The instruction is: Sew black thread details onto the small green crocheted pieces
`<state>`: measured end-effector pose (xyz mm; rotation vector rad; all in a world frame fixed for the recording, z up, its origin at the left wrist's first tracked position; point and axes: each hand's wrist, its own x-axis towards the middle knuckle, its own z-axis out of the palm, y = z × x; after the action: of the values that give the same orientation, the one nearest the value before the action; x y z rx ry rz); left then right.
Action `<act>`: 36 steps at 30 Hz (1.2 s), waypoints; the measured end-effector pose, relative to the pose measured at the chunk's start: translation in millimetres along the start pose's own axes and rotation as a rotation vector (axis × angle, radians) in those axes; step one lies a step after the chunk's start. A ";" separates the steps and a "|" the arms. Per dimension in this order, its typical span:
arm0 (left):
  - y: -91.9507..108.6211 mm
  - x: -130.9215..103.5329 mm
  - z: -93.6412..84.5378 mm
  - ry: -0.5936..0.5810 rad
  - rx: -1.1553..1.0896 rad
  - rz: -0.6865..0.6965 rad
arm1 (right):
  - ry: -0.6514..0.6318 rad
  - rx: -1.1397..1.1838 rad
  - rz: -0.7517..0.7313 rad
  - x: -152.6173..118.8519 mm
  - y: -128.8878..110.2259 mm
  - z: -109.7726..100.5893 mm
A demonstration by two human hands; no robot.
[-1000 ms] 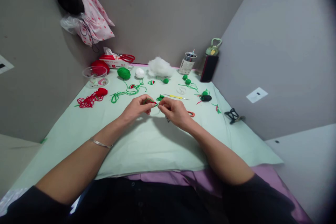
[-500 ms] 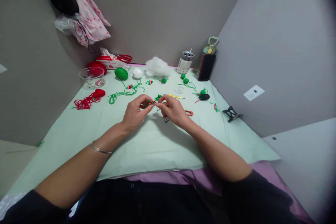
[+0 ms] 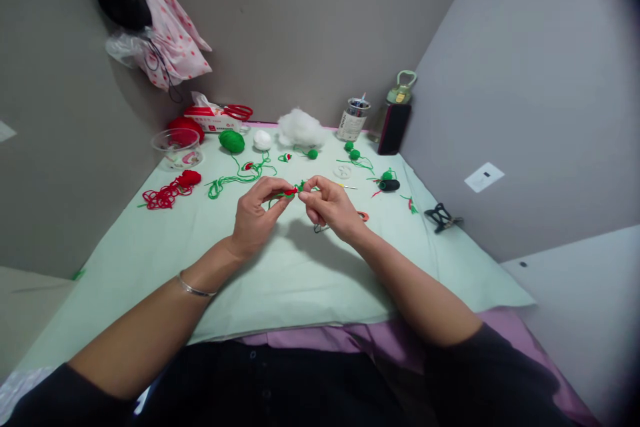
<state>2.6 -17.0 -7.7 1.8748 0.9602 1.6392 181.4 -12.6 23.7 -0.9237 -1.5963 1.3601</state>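
Between thumb and fingers, my left hand [image 3: 257,215] pinches a small red and green crocheted piece [image 3: 290,193] over the middle of the table. My right hand [image 3: 331,205] is closed at the right edge of that piece, its thumb and forefinger pressed together; what they grip is too small to make out. Just behind the fingertips lies some green yarn [image 3: 301,185]. A crochet hook [image 3: 349,187] shows partly behind my right hand, and orange-handled scissors [image 3: 363,216] are mostly hidden by it.
Red yarn [image 3: 167,195], a green ball [image 3: 231,141], a white ball [image 3: 262,140] and stuffing [image 3: 300,128] lie farther back. A clear tub [image 3: 177,148] stands left. A pen cup [image 3: 351,121], a phone [image 3: 395,129] and a black clip [image 3: 441,218] are on the right.
Both hands have shifted slightly, and the crocheted piece has turned so more of its red edge shows. The fingers of my right hand are more curled in.
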 end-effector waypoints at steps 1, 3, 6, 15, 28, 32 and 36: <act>0.1 0.0 0.0 0.000 -0.012 -0.005 | -0.004 0.007 -0.003 -0.2 -0.1 -0.1; 0.4 -0.3 0.2 0.004 -0.035 -0.018 | -0.005 0.018 -0.010 -0.4 0.3 0.1; 2.3 -2.3 1.2 0.010 -0.054 -0.029 | -0.001 0.033 -0.028 -0.1 1.5 1.5; 9.9 -3.2 4.1 -0.034 -0.120 -0.156 | -0.005 0.033 -0.014 -1.0 -6.4 -1.5; 6.1 1.1 2.3 -0.082 -0.191 -0.203 | -0.159 -0.016 0.074 1.7 -2.2 -12.0; 4.2 7.3 1.1 -0.156 -0.353 -0.357 | -0.071 -0.253 0.021 5.5 -7.8 -35.2; 3.8 9.4 0.3 -0.290 -0.611 -0.503 | 0.197 -0.298 -0.045 10.9 -3.9 -47.5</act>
<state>4.1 -12.3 1.2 1.2752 0.6364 1.1435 220.7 14.9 32.5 -1.1527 -1.6815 0.9814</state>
